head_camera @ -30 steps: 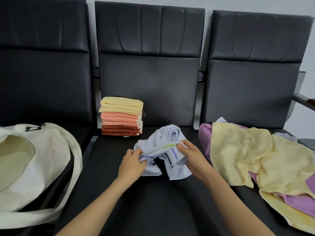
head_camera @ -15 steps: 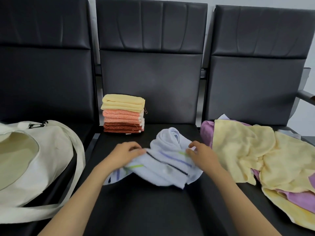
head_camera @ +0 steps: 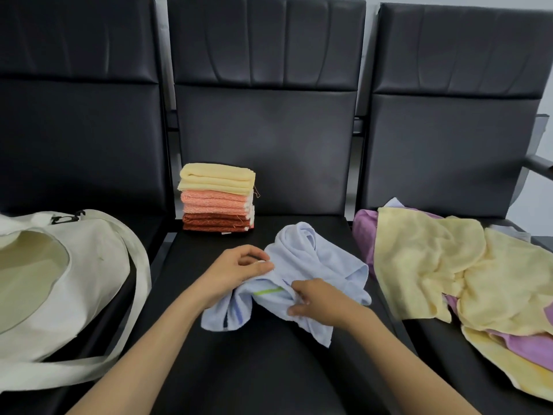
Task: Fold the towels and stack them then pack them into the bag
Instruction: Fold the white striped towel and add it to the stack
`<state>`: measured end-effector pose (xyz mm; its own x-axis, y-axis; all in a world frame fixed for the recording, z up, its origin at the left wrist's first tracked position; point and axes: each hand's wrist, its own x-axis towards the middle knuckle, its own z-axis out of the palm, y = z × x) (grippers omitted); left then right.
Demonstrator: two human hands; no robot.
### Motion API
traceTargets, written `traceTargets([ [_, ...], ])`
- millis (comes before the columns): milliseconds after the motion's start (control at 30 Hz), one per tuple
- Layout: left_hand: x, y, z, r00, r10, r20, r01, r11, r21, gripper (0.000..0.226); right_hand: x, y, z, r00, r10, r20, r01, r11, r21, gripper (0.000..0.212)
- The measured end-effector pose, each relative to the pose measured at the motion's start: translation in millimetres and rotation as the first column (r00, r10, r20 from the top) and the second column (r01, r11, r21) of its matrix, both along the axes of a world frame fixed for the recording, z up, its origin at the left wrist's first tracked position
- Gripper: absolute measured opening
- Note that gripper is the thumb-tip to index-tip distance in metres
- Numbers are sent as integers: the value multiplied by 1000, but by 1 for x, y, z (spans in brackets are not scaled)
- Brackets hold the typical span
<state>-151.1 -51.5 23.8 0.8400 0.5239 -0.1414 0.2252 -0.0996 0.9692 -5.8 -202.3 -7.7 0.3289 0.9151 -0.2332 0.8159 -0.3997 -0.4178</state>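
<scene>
We note the left grip (head_camera: pixel 236 274) pinching the pale blue towel (head_camera: pixel 317 256) at its left edge, fingers curled. The right grip (head_camera: pixel 317 301) is clamped on a lower fold. The towel lies bunched between both at centre frame, on the middle seat (head_camera: pixel 254 369). Half a second back it was spread wider; the grips are now closer.

Waiting area: row of joined black padded seats (head_camera: pixel 263 339), plain wall (head_camera: pixel 369 31).
</scene>
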Motion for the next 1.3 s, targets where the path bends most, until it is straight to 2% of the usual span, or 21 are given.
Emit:
traceTargets([
  [67,-4,6,1,993,-93,-78,95,995,17,45,12,-6,4,990,-47,-136,57,996,64,43],
  [133,-5,11,0,970,-145,-194,167,981,101,55,22,-11,9,959,-80,-273,119,984,133,42],
  [233,-2,12,-7,884,-48,-465,264,872,412,34,31,-14,19,877,-78,-475,205,954,221,37],
  [267,-1,12,-10,858,-9,-513,283,842,459,27,33,-15,23,850,-73,-522,235,939,250,34],
  [333,-1,10,-11,870,-2,-493,252,862,440,26,32,-18,32,796,-90,-598,318,903,287,29],
  [433,-1,9,-5,957,5,-291,113,915,387,28,31,-23,38,734,-96,-672,390,870,302,21],
  [533,1,8,1,996,45,-77,-11,918,396,13,37,-29,41,787,-97,-609,363,871,331,21],
  [600,2,8,6,999,54,-4,-49,936,348,8,42,-33,42,823,-113,-557,347,876,334,24],
  [633,1,9,9,999,37,-18,-28,940,340,11,44,-35,40,817,-133,-561,365,872,326,25],
  [700,1,11,8,986,-39,-161,103,907,407,16,44,-35,37,782,-188,-594,434,848,303,25],
  [767,1,11,2,923,-76,-378,278,810,517,16,43,-33,33,795,-226,-562,451,841,300,26],
  [833,1,11,-7,870,-87,-485,390,722,572,18,41,-32,36,850,-220,-479,381,885,269,28],
  [867,1,12,-11,874,-116,-473,406,709,577,17,39,-33,37,880,-217,-423,326,923,205,30],
  [900,-1,11,-12,891,-147,-430,389,736,554,15,39,-34,37,904,-214,-371,267,959,97,39],
  [967,-3,6,-9,929,-160,-333,301,851,431,7,35,-37,35,945,-187,-269,159,980,-123,71],
  [1000,-3,3,-7,943,-154,-294,265,884,386,7,33,-37,31,964,-156,-215,115,975,-193,73],
  [1067,-1,-1,-6,955,-152,-254,239,902,360,12,29,-36,22,991,-83,-102,56,969,-241,48],
  [1133,1,-1,-10,944,-177,-277,271,896,352,14,25,-33,17,999,-38,-15,32,961,-274,50],
  [1267,-4,2,-19,831,-209,-516,432,828,359,57,23,-24,3,998,30,59,-17,979,-203,50],
  [1300,-5,2,-20,792,-206,-575,469,808,357,56,24,-23,2,997,35,65,-24,985,-171,44],
])
